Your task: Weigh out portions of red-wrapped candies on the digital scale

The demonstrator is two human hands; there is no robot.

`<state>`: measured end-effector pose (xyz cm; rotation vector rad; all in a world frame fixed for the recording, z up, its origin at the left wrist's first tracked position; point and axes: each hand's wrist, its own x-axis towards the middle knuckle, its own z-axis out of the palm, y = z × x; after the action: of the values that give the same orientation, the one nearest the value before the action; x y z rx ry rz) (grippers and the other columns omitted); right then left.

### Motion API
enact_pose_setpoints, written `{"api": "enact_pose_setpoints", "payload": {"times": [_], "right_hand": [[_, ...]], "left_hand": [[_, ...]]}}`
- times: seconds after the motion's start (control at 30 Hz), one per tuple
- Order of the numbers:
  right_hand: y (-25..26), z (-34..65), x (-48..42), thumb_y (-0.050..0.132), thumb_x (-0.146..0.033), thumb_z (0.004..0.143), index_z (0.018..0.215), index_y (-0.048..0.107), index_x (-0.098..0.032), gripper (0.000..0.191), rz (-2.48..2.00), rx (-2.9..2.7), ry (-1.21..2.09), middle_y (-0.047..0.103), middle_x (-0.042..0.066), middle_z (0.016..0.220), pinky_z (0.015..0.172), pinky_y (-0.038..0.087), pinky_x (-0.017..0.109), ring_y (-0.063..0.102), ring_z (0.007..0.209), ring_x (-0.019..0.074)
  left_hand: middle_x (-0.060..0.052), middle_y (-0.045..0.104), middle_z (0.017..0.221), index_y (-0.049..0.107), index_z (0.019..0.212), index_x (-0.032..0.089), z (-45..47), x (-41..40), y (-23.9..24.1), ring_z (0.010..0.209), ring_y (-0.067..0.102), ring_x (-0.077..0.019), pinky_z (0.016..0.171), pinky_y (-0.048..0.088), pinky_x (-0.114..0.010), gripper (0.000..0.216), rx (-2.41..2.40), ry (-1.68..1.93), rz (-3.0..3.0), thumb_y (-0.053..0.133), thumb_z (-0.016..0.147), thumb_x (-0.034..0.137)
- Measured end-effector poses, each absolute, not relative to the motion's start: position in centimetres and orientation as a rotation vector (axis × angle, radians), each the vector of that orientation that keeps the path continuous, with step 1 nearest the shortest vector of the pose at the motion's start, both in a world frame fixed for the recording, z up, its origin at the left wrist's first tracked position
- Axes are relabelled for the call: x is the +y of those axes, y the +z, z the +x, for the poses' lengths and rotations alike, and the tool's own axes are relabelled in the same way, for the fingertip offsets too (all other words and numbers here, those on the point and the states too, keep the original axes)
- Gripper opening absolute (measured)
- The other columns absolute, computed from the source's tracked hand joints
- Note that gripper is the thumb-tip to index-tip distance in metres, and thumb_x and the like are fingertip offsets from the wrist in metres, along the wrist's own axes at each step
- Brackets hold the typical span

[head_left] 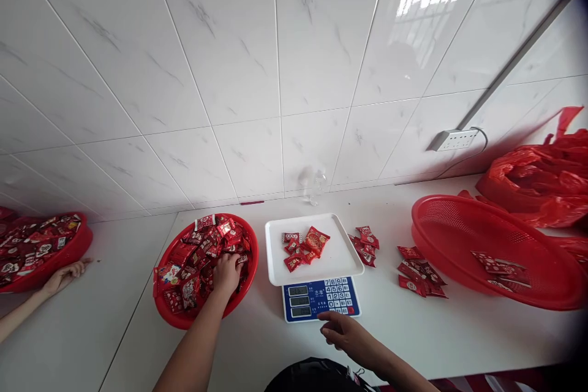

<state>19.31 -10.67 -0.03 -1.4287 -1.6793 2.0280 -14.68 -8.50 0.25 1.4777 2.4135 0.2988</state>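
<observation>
My left hand (226,274) reaches into a round red basket (255,245) full of small red snack packets (190,260). Its fingertips are partly buried among the packets, so I cannot tell whether it grips one. Just in front of the digital scale (320,303), my right hand (346,334) hovers with fingers loosely apart and nothing in them. On the scale's white tray (342,245) lie several small red packets (294,251) and one bigger orange-red packet (316,239).
Loose packets (365,246) sit right of the tray, with another pile (419,274) farther right. A large red basket (441,226) holds some packets. Behind it are red plastic bags (542,177) and a power strip (454,139). Another person's hand (64,275) rests near a filled basket (82,239).
</observation>
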Motion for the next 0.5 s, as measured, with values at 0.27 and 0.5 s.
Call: {"api": "enact_pose_setpoints", "payload": {"times": [0.27, 0.5], "right_hand": [[-0.3, 20.0, -11.0, 0.054, -0.040, 0.074, 0.112, 0.054, -0.017, 0.045, -1.471, -1.658, 2.024, 0.061, 0.003, 0.083, 0.064, 0.043, 0.025, 0.056, 0.073, 0.0141], [0.8, 19.2, -10.9, 0.054, -0.041, 0.075, 0.112, 0.056, -0.018, 0.044, -1.472, -1.721, 1.984, 0.062, 0.003, 0.084, 0.069, 0.043, 0.026, 0.056, 0.076, 0.0147]], "left_hand": [[-0.006, 0.062, 0.077, 0.054, 0.084, 0.020, -11.8, -7.6, 3.2, 0.070, 0.057, -0.0195, 0.062, 0.039, -0.028, 0.035, 2.337, 0.662, 1.384, 0.025, 0.088, 0.040], [-0.003, 0.059, 0.070, 0.055, 0.081, 0.019, -7.6, -3.9, 4.0, 0.064, 0.055, -0.0159, 0.059, 0.039, -0.025, 0.031, 2.050, 0.858, 1.374, 0.035, 0.085, 0.043]]}}
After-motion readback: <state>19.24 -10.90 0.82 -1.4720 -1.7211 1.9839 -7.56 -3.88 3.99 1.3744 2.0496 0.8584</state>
